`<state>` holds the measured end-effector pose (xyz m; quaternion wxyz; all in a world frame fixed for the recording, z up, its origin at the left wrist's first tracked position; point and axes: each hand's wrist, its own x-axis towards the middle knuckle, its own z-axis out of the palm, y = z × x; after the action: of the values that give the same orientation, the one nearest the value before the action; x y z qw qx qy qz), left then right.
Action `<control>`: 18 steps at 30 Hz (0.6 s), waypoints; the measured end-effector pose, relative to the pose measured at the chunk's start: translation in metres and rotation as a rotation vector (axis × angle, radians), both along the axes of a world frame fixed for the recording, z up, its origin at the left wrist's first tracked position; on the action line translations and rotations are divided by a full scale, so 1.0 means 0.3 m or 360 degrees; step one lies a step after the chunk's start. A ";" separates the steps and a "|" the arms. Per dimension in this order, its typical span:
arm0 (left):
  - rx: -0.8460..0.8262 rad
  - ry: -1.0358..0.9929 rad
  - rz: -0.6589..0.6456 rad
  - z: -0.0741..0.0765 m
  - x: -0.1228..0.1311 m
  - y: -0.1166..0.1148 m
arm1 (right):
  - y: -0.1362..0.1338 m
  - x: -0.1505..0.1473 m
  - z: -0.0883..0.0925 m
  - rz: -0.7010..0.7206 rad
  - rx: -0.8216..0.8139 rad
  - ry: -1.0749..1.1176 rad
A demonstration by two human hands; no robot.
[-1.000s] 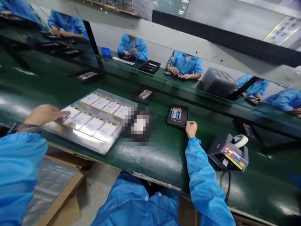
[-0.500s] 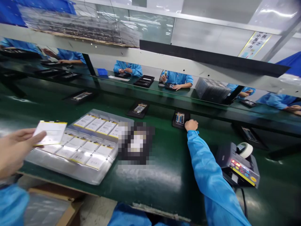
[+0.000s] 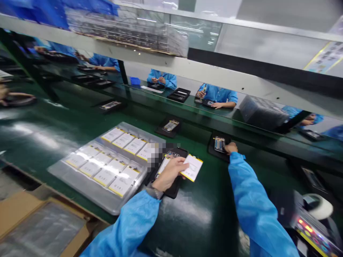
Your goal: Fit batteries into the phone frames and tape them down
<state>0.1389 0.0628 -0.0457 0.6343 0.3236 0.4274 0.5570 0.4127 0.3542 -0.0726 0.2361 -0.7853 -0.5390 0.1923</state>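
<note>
1. The left hand (image 3: 171, 173) has its grip closed on a flat white rectangular cell with a yellow edge strip (image 3: 192, 167), thumb on top and fingers beneath, holding it just above the right part of a black rectangular carrier tray (image 3: 175, 189) on the near side of the dark green worktop (image 3: 198, 217).
2. The right hand (image 3: 230, 147) reaches far and right, its fingers curled onto the near right corner of a second black carrier tray holding an open device (image 3: 218, 145); whether it pinches the tray or only rests on it I cannot tell.
3. Judged from this, the step in hand is carrying one cell from the supply to the near carrier. The next move calls for squaring the cell with the recess and lowering it flat, without bending it.
4. Just left of the near carrier lies a clear plastic blister tray of white cells (image 3: 80, 175). It shows two rows, about four cells in the far row and five in the near one; part of the far row is blurred.
5. Counted: one cell in hand, two carriers at the hands, one more black carrier (image 3: 169, 126) farther back on the belt.
6. At the near right stands one grey tape dispenser with coloured buttons (image 3: 312, 228); at the near left, one open cardboard box (image 3: 40, 228).
7. Co-workers in blue coats (image 3: 217, 95) sit along the far side.
</note>
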 end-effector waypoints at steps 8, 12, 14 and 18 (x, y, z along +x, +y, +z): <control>0.0002 0.0096 0.0124 -0.053 0.039 0.087 | -0.149 -0.031 0.060 0.0064 0.0081 0.0728; 0.0013 0.0142 0.0196 -0.070 0.016 0.104 | -0.378 -0.049 0.033 0.0091 0.0373 0.0944; 0.0016 0.0146 0.0155 -0.080 0.014 0.105 | -0.517 -0.061 -0.005 0.0098 0.0453 0.0998; 0.0088 0.0269 0.0073 -0.081 0.031 0.084 | -0.762 -0.103 -0.068 0.0215 0.0503 0.1235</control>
<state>0.1482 0.0880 -0.0701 0.5740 0.3770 0.4712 0.5536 0.3816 0.1256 -0.0930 0.5258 -0.5717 -0.4834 0.4037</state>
